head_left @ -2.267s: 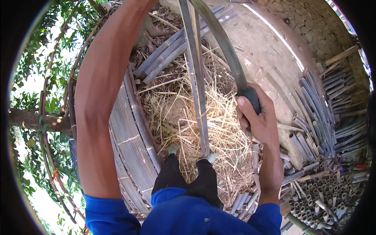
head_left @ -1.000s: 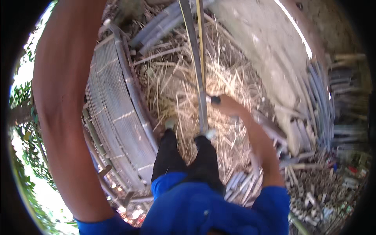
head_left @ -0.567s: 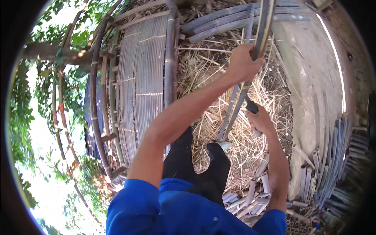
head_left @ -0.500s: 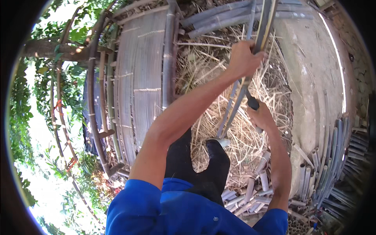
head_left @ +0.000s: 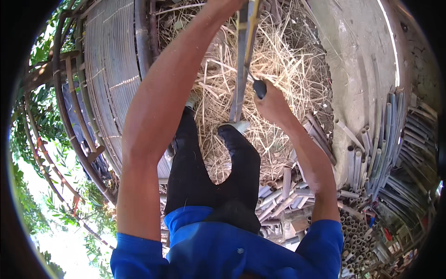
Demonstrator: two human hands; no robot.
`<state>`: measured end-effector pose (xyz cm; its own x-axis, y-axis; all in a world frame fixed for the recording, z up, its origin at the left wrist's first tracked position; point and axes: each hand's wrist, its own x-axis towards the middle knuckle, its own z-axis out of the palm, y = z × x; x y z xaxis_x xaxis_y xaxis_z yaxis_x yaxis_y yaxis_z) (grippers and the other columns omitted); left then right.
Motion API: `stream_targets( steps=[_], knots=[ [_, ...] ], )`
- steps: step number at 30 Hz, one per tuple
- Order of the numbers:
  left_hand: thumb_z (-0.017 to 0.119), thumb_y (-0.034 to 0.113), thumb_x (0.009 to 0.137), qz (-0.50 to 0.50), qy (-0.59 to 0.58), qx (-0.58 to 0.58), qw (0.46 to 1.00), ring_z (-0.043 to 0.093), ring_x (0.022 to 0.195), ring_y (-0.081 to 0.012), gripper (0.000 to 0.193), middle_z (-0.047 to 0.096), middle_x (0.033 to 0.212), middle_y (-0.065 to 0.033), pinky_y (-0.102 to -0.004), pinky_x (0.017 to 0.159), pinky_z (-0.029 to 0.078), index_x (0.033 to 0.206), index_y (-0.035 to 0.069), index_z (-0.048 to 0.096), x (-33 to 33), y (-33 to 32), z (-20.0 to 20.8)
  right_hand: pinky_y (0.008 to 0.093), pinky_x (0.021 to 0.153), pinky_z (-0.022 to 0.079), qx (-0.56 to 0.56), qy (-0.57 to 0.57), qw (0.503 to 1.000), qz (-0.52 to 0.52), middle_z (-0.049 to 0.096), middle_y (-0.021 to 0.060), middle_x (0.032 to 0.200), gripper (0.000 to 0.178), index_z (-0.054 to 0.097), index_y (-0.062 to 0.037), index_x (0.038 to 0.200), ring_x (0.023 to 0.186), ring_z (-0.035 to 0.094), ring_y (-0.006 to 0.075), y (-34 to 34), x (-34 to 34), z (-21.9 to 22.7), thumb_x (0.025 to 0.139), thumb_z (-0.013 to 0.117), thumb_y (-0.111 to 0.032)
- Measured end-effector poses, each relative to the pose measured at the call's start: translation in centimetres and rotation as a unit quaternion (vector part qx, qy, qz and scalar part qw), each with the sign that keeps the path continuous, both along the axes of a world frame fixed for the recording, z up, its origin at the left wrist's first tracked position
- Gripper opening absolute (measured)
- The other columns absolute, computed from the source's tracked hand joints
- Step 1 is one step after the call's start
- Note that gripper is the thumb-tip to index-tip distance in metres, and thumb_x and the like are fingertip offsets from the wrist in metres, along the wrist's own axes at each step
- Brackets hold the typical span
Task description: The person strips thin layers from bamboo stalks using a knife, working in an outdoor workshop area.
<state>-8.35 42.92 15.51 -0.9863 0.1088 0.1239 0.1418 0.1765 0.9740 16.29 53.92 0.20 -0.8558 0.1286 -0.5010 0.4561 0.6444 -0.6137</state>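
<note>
A long split bamboo pole (head_left: 241,69) slants up from beside my foot to the top edge of the view. My left hand (head_left: 228,4) is at that edge, closed around the pole's upper part, with its fingers largely cut off by the frame. Lower down, my right hand (head_left: 273,103) grips the black handle of a knife (head_left: 259,89). The knife's thin blade points up toward the pole's right side; whether it touches the bamboo I cannot tell.
Straw and shavings (head_left: 288,79) cover the ground around my feet. A slatted bamboo bench (head_left: 111,56) stands at the left. Cut bamboo tubes (head_left: 357,167) lean and lie in piles at the lower right, beside a concrete ledge (head_left: 348,60).
The view has shifted, and the bamboo and both hands now appear farther left and higher. My left hand has reached the top edge, farther from my right hand. Both grips continue.
</note>
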Motion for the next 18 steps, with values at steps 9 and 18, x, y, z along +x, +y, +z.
stream_targets(
  steps=[9,18],
  knots=[
    [0.084,0.018,0.081,-0.008,-0.007,0.026,1.000,0.057,0.053,-0.0116,0.021,0.067,0.063,-0.0052,-0.0298,0.047,0.045,0.078,-0.002,0.077,-0.1,0.8,-1.3,0.0447,0.067,0.056,-0.026,-0.090,0.996,0.011,0.070,0.0236,0.088,0.042,0.057,0.0037,0.124,0.076,0.072,0.0330,-0.6,5.1,-5.0,0.088,0.066,-0.016],
    [0.089,0.025,0.080,0.018,0.044,-0.018,0.999,0.050,0.052,-0.0103,0.028,0.060,0.060,-0.0004,-0.0310,0.047,0.039,0.083,0.000,0.077,-1.9,1.0,-3.0,0.0421,0.069,0.054,-0.059,-0.103,0.993,0.001,0.070,0.0204,0.087,0.040,0.063,0.0025,0.111,0.079,0.071,0.0331,0.4,2.9,-4.7,0.087,0.073,-0.027]
  ],
)
